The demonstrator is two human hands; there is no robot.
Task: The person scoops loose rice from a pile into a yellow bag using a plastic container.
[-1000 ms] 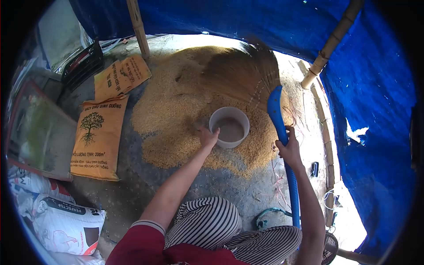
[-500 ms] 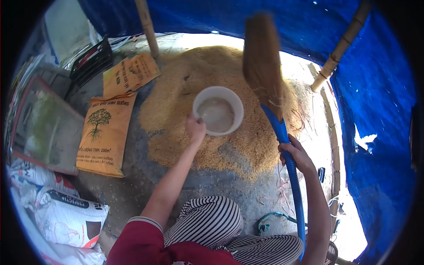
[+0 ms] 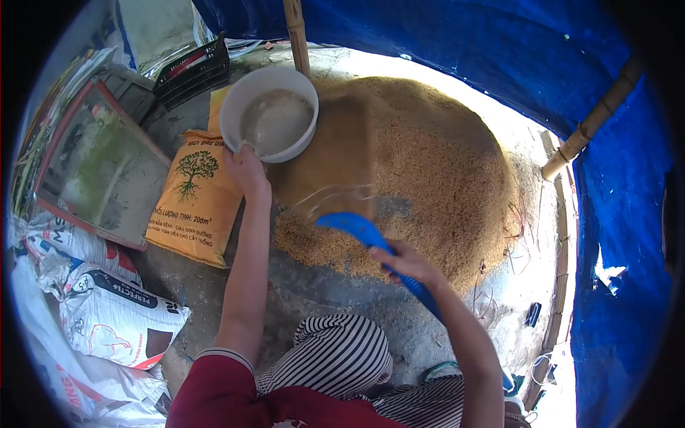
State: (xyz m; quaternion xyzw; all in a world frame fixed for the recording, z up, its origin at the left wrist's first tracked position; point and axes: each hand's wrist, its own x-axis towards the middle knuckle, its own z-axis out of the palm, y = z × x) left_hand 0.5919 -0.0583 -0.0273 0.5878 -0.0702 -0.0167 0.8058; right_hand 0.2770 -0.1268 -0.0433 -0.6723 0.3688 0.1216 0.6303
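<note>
My left hand [image 3: 247, 173] grips the near rim of a white plastic tub [image 3: 232, 118], which is raised and tilted toward the upper left. Inside the tub the pale bottom shows. My right hand [image 3: 410, 264] is closed around the blue handle [image 3: 357, 228] of a broom. The broom's brown bristles [image 3: 332, 157], smeared by motion, are just right of the tub and over the left part of a heap of golden grain [image 3: 442, 157] spread on the concrete floor.
An orange printed sack [image 3: 196, 200] lies left of the heap. White feed sacks [image 3: 118, 314], a red-framed screen [image 3: 93, 164] and a black crate [image 3: 193, 71] line the left side. Bamboo poles [image 3: 592, 125] and blue tarpaulin [image 3: 485, 43] enclose the back and right.
The tub has moved left and up, off the heap's middle toward the orange sack. The broom has swung left and down from its raised place on the right. The view has shifted somewhat.
</note>
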